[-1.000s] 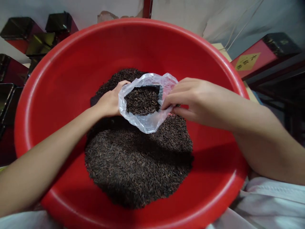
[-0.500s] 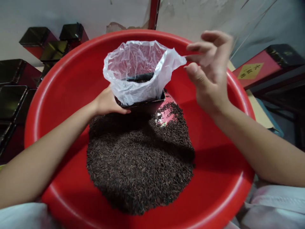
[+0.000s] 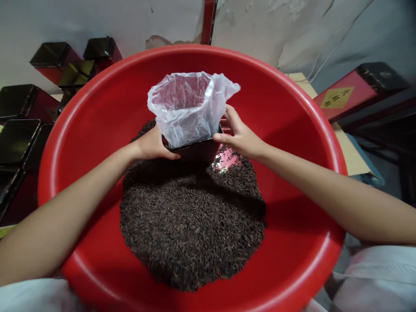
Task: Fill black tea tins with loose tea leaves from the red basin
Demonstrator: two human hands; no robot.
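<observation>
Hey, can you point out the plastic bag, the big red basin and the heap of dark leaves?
Plastic bag (image 3: 183,125): head view, on its near side.
Red basin (image 3: 269,97): head view, on its bare inner wall.
Heap of dark leaves (image 3: 191,225): head view, mid-surface.

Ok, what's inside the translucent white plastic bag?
Inside the bag, only its crinkled far wall shows. What lies lower cannot be seen, covered by its near wall and the dark rectangular tin around its base.

Dark-topped tins (image 3: 53,55) clustered at left; red tin (image 3: 366,80), yellow label (image 3: 337,98), at right; patchy wall (image 3: 253,28) behind.
</observation>
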